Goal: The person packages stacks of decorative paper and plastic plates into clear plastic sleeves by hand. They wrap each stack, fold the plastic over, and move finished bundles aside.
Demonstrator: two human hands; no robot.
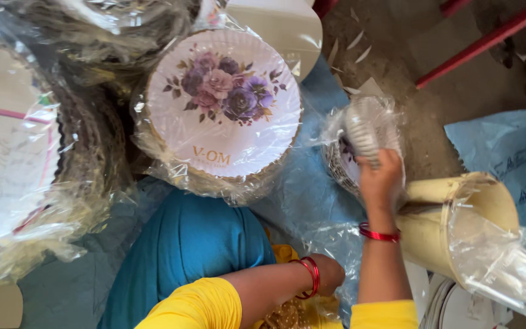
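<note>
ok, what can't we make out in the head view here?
- Left hand: fingers buried in clear plastic; what they hold is hidden.
- Right hand: motion-blurred on a wrapped plate stack; grip unclear.
- Plate bundles at left: cut off by the frame edge.

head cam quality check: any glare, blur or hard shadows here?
Head view: glare streaks on the clear wrap over the floral plate stack and on the plastic at left; right hand and the small wrapped plates it grips are slightly motion-blurred; left hand sits dim inside a plastic bag; light is soft daylight, no hard shadows; floor top right reads sharp.
</note>
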